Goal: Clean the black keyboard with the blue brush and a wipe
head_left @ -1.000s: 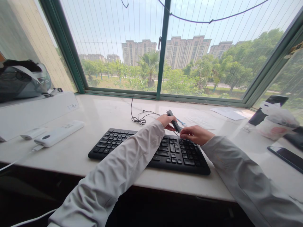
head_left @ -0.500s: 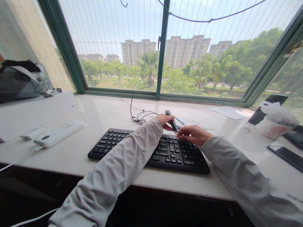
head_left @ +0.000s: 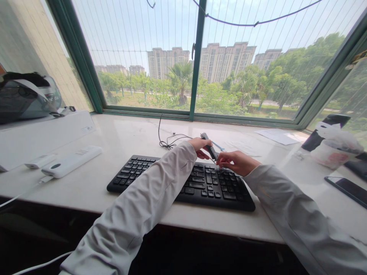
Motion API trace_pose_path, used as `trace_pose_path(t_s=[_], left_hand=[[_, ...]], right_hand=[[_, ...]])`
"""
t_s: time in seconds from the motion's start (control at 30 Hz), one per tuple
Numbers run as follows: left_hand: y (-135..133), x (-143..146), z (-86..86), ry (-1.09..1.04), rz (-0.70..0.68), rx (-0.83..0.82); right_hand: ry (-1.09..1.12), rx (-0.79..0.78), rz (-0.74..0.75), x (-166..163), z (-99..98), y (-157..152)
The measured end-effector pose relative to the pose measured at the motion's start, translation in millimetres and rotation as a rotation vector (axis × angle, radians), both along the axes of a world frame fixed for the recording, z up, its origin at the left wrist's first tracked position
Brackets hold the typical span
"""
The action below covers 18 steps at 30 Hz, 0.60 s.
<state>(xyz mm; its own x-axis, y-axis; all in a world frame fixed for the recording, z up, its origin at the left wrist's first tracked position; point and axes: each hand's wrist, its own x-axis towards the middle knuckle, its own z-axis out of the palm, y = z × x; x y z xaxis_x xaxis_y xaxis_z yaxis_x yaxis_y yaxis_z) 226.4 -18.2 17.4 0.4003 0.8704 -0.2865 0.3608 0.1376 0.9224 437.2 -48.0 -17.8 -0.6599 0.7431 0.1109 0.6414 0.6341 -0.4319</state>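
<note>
My left hand [head_left: 201, 146] is closed around a slim black object [head_left: 211, 150] with a greyish far end; its kind I cannot make out. The object slants down toward my right hand [head_left: 237, 162], whose thumb and fingers pinch together at its near end. Something small, thin and partly see-through shows under the right fingertips, too small to name. Both hands are over the far right part of a black keyboard [head_left: 126, 176], which lies flat near the front edge of the table. My left forearm hides the keyboard's middle.
A thin black cable [head_left: 165, 144] lies coiled behind the keyboard. To the left are a white power bank [head_left: 76, 162] and a long white box [head_left: 69, 128]. Paper [head_left: 276, 136], a knotted plastic bag [head_left: 334, 149] and a phone [head_left: 348, 191] lie to the right. A window stands behind.
My right fingers have shifted slightly right, away from the black object's end, and a bit of see-through material shows beneath them. My left hand keeps its hold.
</note>
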Motion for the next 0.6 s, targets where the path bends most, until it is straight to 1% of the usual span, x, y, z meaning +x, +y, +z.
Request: trace_pose_path(t_s=[0.17, 0.3, 0.47, 0.6], left_hand=[[2.2, -8.4, 1.4, 0.063, -0.090, 0.032], [1.6, -11.7, 3.5, 0.066, -0.106, 0.050], [0.0, -13.8, 6.2, 0.120, -0.138, 0.039], [0.1, -15.9, 7.5, 0.141, -0.162, 0.036]], right_hand=[[0.005, 0.031, -0.002, 1.6, -2.6, 2.2], [0.003, 0.082, -0.018, 0.6, -2.3, 2.0], [-0.026, 0.080, 0.008, -2.3, 0.5, -1.4], [-0.035, 0.079, 0.002, -2.8, 1.9, -2.4]])
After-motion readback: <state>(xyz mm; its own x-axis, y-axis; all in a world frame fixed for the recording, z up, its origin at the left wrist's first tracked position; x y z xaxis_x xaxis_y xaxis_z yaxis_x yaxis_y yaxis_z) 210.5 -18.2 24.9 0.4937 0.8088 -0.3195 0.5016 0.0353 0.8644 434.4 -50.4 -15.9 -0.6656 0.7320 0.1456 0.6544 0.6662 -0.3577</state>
